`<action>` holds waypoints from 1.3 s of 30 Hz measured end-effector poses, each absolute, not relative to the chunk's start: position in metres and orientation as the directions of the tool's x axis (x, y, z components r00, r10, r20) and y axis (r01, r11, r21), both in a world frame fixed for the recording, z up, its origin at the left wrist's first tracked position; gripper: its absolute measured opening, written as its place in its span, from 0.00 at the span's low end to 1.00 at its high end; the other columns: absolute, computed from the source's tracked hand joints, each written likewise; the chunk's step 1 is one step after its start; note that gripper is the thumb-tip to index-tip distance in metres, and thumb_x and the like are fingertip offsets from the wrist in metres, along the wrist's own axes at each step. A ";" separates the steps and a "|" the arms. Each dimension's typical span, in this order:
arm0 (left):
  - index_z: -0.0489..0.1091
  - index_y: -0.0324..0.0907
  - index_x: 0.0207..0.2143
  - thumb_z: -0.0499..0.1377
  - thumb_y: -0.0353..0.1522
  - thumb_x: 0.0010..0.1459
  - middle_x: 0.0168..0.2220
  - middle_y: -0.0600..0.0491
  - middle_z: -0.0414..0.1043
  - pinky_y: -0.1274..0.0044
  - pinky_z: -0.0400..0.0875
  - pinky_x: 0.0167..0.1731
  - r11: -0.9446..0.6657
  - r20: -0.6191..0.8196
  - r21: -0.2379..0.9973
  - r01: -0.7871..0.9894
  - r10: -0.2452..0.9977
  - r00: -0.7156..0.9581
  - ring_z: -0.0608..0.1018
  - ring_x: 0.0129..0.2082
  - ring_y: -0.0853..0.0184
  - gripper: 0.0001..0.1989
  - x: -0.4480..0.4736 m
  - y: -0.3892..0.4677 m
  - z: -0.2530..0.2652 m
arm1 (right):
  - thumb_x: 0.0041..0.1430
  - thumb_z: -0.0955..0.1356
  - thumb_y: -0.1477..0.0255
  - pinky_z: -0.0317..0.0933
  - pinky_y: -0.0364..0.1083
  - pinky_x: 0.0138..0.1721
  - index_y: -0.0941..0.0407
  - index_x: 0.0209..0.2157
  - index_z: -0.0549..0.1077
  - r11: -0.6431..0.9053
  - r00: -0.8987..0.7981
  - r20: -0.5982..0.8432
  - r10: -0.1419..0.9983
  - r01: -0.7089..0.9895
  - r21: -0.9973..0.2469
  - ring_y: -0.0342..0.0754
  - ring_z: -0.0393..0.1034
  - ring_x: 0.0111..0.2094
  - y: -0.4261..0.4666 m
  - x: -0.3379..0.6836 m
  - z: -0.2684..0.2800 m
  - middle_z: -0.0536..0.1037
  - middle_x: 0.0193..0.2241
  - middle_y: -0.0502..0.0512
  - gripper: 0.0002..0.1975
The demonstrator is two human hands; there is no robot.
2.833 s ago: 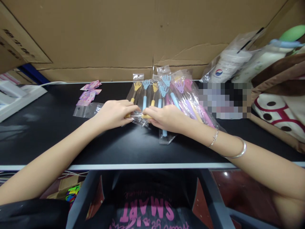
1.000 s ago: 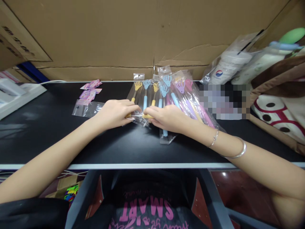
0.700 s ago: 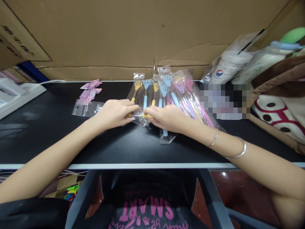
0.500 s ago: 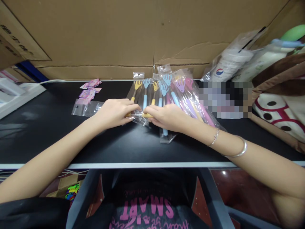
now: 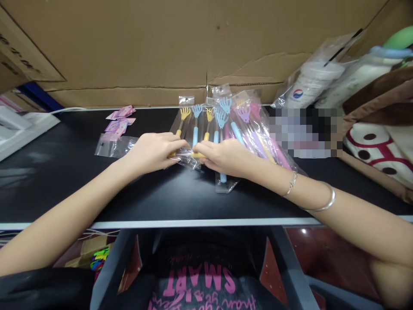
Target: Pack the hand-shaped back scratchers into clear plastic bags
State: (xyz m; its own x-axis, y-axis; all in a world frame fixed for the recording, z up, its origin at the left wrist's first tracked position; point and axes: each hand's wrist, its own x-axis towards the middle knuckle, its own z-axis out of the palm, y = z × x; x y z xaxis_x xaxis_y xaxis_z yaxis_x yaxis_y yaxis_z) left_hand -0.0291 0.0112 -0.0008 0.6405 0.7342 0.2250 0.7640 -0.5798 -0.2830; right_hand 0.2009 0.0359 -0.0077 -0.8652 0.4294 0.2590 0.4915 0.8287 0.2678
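Several hand-shaped back scratchers in clear plastic bags lie fanned out at the middle of the desk, with yellow, blue, purple and pink ones among them. A blue back scratcher (image 5: 195, 135) lies just beyond my fingers, beside a yellow back scratcher (image 5: 209, 115). My left hand (image 5: 153, 150) is closed, palm down, on a clear plastic bag (image 5: 111, 146) whose flap sticks out to the left. Facing it, my right hand (image 5: 224, 157) pinches a yellow handle (image 5: 197, 155), apparently a back scratcher's. Crinkled film lies between the hands; my fingers partly hide what they grip.
Small pink and purple cards (image 5: 121, 118) lie at the back left. At the right stand a bagged drink cup (image 5: 314, 82) and a bottle (image 5: 361, 82), near a brown and white fabric item (image 5: 380, 150). A cardboard wall (image 5: 135, 47) closes off the back of the black desk (image 5: 148, 202).
The camera view has shifted very slightly. Both hands keep the same hold and place, and nothing on the desk has visibly moved.
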 end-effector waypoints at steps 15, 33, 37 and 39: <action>0.71 0.45 0.42 0.53 0.31 0.58 0.33 0.53 0.74 0.77 0.54 0.25 -0.571 0.216 -0.279 0.772 0.746 0.630 0.76 0.35 0.65 0.11 -0.028 0.010 0.000 | 0.65 0.59 0.68 0.36 0.44 0.20 0.55 0.47 0.67 0.824 -0.863 0.284 0.417 0.491 0.282 0.40 0.55 0.20 0.037 0.201 -0.010 0.77 0.36 0.48 0.13; 0.71 0.44 0.43 0.53 0.31 0.58 0.33 0.53 0.74 0.77 0.54 0.24 -0.570 0.217 -0.285 0.771 0.745 0.631 0.75 0.35 0.65 0.11 -0.028 0.010 0.000 | 0.64 0.60 0.69 0.37 0.44 0.20 0.56 0.44 0.67 0.833 -0.864 0.298 0.405 0.484 0.270 0.39 0.52 0.19 0.037 0.201 -0.009 0.76 0.35 0.49 0.10; 0.71 0.45 0.43 0.53 0.31 0.58 0.33 0.53 0.74 0.77 0.54 0.24 -0.570 0.221 -0.296 0.766 0.739 0.636 0.75 0.35 0.64 0.11 -0.029 0.010 0.000 | 0.65 0.59 0.68 0.37 0.44 0.20 0.56 0.44 0.68 0.825 -0.863 0.288 0.415 0.491 0.279 0.40 0.51 0.19 0.036 0.201 -0.009 0.76 0.34 0.48 0.11; 0.71 0.45 0.43 0.53 0.31 0.58 0.33 0.53 0.74 0.76 0.54 0.24 -0.570 0.218 -0.297 0.766 0.741 0.636 0.76 0.35 0.64 0.11 -0.029 0.010 0.000 | 0.65 0.58 0.68 0.37 0.44 0.20 0.55 0.45 0.68 0.824 -0.862 0.286 0.418 0.493 0.280 0.40 0.51 0.19 0.036 0.201 -0.009 0.76 0.35 0.48 0.11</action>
